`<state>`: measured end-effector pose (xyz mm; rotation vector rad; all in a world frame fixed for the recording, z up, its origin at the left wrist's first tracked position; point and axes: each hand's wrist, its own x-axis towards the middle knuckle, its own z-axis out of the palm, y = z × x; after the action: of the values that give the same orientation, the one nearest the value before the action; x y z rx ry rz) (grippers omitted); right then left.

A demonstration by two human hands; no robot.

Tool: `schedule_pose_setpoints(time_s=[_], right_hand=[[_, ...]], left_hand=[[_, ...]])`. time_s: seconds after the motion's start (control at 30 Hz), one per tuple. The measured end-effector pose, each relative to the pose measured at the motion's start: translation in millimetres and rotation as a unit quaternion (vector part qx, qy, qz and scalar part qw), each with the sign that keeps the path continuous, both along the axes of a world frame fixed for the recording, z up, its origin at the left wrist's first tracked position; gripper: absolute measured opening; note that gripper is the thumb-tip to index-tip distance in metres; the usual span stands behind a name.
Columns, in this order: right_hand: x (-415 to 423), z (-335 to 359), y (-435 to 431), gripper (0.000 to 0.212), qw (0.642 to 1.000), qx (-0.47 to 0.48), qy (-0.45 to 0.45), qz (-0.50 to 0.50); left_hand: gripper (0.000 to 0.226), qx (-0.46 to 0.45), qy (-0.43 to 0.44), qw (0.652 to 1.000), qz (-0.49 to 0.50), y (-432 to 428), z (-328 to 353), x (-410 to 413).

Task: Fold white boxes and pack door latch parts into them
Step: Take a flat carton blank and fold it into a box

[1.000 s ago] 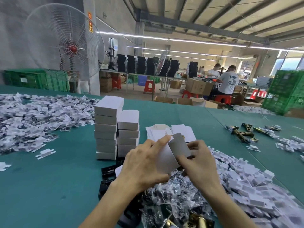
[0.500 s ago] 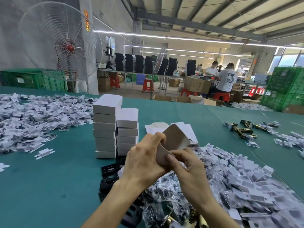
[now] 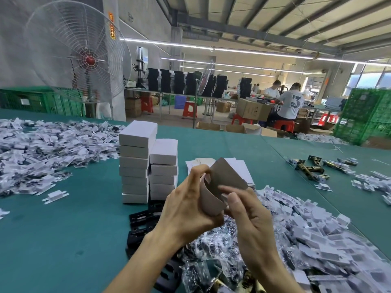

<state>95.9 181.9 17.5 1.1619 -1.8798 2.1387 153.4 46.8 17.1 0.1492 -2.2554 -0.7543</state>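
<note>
**One more box mid-fold, nothing packed in it yet**

The left hand [image 3: 186, 210] and right hand [image 3: 247, 220] both pinch a half-opened box [image 3: 224, 178], its brown inside showing, held up just right of the stacks [image 3: 135, 161] of closed boxes. Those two stacks look like finished work. Flat blanks [image 3: 239, 168] right of the stacks and bagged parts [image 3: 213, 248] heaped in front of them suggest plenty remains.
</note>
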Motion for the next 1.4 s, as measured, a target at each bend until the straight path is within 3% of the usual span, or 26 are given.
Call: schedule_pose_setpoints(time_s=[0.23,0.3,0.43,0.5,0.6,0.77,0.93,1.13,1.3,1.4], right_hand=[[5.5,13.2,2.6,0.024,0.993,-0.107,-0.056,0.008],[2.2,11.0,1.8,0.031,0.987,-0.096,-0.123,0.040],[-2.3,9.4,1.7,0.021,0.976,-0.056,-0.190,0.088],[-3.9,9.0,3.3,0.026,0.966,-0.068,-0.223,0.116],[-8.2,10.6,6.1,0.036,0.957,-0.079,-0.243,0.137],[-14.0,12.1,9.6,0.021,0.949,-0.072,-0.258,0.166],[-12.8,8.7,11.5,0.029,0.965,-0.016,-0.214,0.150],[-9.0,13.6,10.2,0.049,0.972,-0.010,-0.206,0.110],[-6.9,19.3,7.1,0.029,0.988,0.032,-0.122,0.093],[-8.3,20.9,6.2,0.016,0.999,0.025,-0.042,0.008]], left_hand=[[0.083,0.029,0.017,0.999,-0.027,1.0,4.6,1.3],[0.084,0.021,0.013,0.999,-0.027,1.1,5.7,2.4],[0.085,0.002,0.006,1.000,-0.016,2.7,7.6,5.5],[0.086,-0.002,-0.009,1.000,-0.013,3.3,8.1,5.7],[0.089,-0.024,-0.030,0.999,-0.008,3.9,6.6,4.6],[0.094,-0.070,-0.050,0.996,0.003,2.7,3.6,2.4],[0.093,-0.093,-0.053,0.994,0.010,3.0,1.7,1.7],[0.092,-0.056,-0.036,0.998,0.008,2.6,4.3,3.8],[0.092,-0.056,-0.037,0.998,0.012,9.2,8.4,5.8],[0.095,-0.057,-0.036,0.998,0.017,8.7,10.3,7.0]])
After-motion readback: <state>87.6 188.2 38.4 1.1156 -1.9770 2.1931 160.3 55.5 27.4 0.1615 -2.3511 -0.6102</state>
